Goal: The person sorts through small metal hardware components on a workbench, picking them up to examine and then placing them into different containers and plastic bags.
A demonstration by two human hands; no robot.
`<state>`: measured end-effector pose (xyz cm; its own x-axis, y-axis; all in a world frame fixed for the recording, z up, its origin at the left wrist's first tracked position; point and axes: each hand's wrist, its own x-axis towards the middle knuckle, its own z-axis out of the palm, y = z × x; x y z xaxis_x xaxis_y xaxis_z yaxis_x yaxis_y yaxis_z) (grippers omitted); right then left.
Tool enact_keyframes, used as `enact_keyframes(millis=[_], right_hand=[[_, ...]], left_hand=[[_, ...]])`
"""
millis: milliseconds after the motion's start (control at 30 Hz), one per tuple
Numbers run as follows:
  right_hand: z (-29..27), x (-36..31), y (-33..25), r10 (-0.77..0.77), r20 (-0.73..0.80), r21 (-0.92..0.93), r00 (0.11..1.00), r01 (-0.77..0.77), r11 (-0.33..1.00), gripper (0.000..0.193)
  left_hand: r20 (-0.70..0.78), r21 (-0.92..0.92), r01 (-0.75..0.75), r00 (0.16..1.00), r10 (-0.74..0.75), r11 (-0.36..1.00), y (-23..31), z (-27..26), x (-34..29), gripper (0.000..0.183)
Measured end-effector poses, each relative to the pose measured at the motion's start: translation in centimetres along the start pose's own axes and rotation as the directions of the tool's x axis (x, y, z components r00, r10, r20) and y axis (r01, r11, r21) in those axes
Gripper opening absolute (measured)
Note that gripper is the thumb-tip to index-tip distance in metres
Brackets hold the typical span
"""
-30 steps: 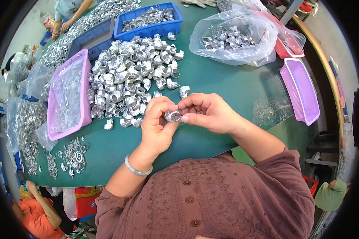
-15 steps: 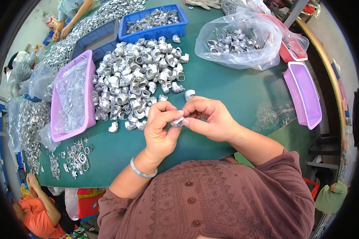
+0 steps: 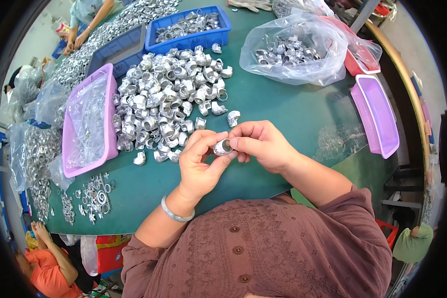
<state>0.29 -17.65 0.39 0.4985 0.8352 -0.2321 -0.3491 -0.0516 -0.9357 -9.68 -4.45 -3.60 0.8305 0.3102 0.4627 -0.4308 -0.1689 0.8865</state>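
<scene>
Between my two hands is a silver metal ring [image 3: 222, 147], its round opening turned up toward me. My left hand [image 3: 201, 158] is closed on it from the left, thumb below and fingers above. The fingertips of my right hand [image 3: 261, 145] pinch its right edge. One loose ring [image 3: 233, 118] lies on the table just beyond my fingers. Farther off to the left spreads a large heap of similar silver rings [image 3: 169, 94].
A blue bin [image 3: 228, 36] of rings stands behind the heap, a pink basket [image 3: 68, 149] with plastic at its left. To the right are a clear bag [image 3: 263, 74] holding rings and a purple basket [image 3: 393, 124]. Small ring pieces [image 3: 97, 196] lie near left. Other people work at the left.
The ring has been turned in my fingers, so its opening now faces up. My right fingers have shifted slightly along its edge. The view has moved a little.
</scene>
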Motion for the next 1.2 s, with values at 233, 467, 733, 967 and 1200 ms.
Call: enact_keyframes(millis=[233,467,733,967,1200], right_hand=[[-0.2,0.0,0.1,0.076,-0.003,0.088,0.997,-0.075,0.993,0.016],[-0.1,0.2,0.1,0.102,-0.006,0.142,0.995,-0.100,0.985,0.016],[-0.9,0.8,0.3,0.121,0.019,0.134,0.992,-0.123,0.983,0.013],[-2.5,6.8,-4.1,0.007,-0.085,-0.207,0.996,-0.025,0.978,0.016],[-5.2,16.1,-14.1,-0.332,-0.370,-0.349,0.868,0.202,0.915,0.029]], left_hand=[[-0.006,0.034,0.022,1.000,-0.021,0.999,0.2,0.1,0.1,0.036],[0.009,0.016,0.045,0.999,-0.045,0.999,0.2,0.1,0.0,0.037],[0.028,0.046,0.068,0.997,-0.069,0.997,0.1,0.0,0.1,0.038],[-0.126,-0.082,0.260,0.955,-0.268,0.962,-0.2,-0.2,0.0,0.047],[0.052,0.188,0.258,0.961,-0.272,0.947,0.4,0.6,0.2,0.018]])
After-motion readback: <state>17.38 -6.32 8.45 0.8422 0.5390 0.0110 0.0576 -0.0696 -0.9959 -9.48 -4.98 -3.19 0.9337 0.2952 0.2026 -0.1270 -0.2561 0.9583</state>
